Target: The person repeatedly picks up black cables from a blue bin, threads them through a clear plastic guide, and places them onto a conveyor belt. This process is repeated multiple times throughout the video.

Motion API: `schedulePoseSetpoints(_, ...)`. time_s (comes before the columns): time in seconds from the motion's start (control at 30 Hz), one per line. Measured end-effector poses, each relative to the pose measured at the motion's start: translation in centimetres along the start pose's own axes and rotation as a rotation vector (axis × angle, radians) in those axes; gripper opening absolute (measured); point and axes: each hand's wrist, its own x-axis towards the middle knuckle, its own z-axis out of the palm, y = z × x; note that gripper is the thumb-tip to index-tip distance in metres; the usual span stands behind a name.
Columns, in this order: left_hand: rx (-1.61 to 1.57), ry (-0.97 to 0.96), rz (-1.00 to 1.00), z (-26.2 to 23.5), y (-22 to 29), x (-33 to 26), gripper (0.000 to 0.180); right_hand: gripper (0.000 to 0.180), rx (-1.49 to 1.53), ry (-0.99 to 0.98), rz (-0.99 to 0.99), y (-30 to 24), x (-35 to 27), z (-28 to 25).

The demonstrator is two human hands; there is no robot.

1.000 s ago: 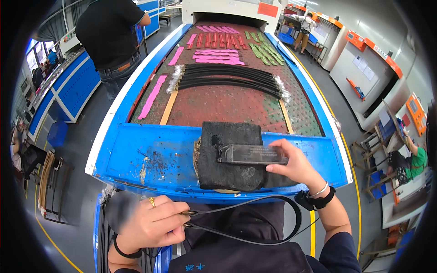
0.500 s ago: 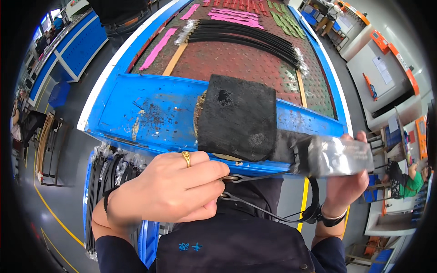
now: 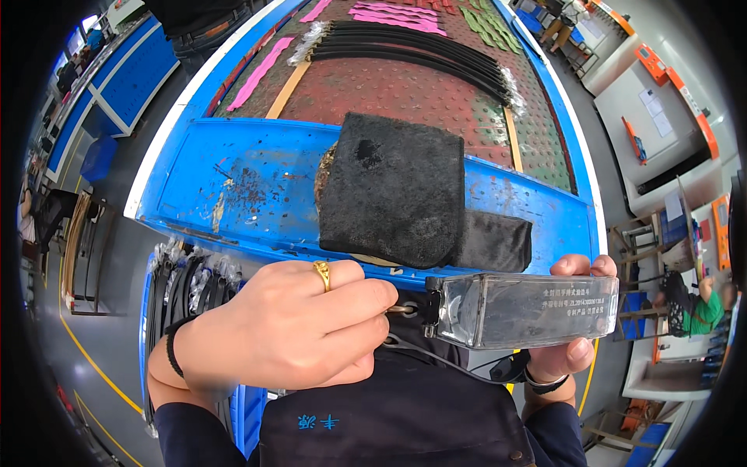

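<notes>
My left hand, with a gold ring on it, is closed in a pinch on the end of a thin dark strap. Brass-coloured metal fittings stick out at its fingertips. The strap runs rightward below a clear plastic box with a black applicator end. That box lies in my right hand, fingers over its top edge and thumb below. Its black end is beside the fittings; whether it touches the strap is hidden. Just beyond is a black cloth-covered pad, with a dark cloth flap at its right.
The pad rests on a paint-stained blue ledge. Behind it, a studded red-green surface bears a row of black straps and pink strips. Plastic-wrapped straps hang below left. A person stands at the far left.
The box has swung down and left, its black end now close to the brass fittings. My left hand keeps its pinch on the strap. The view has shifted slightly.
</notes>
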Motion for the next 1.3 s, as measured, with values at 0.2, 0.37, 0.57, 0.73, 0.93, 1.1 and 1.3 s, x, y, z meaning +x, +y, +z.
schedulePoseSetpoints(0.2,0.028,-0.012,0.005,-0.1,0.2,0.1,0.017,0.077,0.003,-0.051,-0.083,0.6,0.2,0.0)
schedulePoseSetpoints(0.37,0.036,-0.009,0.006,0.0,0.2,0.0,0.017,0.078,-0.024,-0.041,-0.084,0.7,0.1,0.0)
schedulePoseSetpoints(0.57,0.019,-0.010,-0.002,0.1,0.1,-0.1,0.017,0.079,-0.047,-0.019,-0.069,0.4,0.0,0.3)
schedulePoseSetpoints(0.73,0.022,-0.004,-0.007,0.1,-0.1,-0.1,0.017,0.077,-0.053,-0.024,-0.081,0.4,-0.2,-0.3)
schedulePoseSetpoints(0.93,0.029,0.026,-0.031,0.2,0.0,-0.3,0.017,0.077,-0.085,-0.050,-0.102,0.3,-0.6,-0.3)
schedulePoseSetpoints(1.1,0.092,0.065,-0.016,-0.2,0.1,-0.5,0.015,0.082,-0.064,0.127,-0.098,-0.3,-1.2,-0.9)
schedulePoseSetpoints(1.3,0.204,0.110,0.118,-0.1,-0.1,-0.5,0.014,0.093,0.002,0.242,-0.020,-0.7,0.2,-0.4)
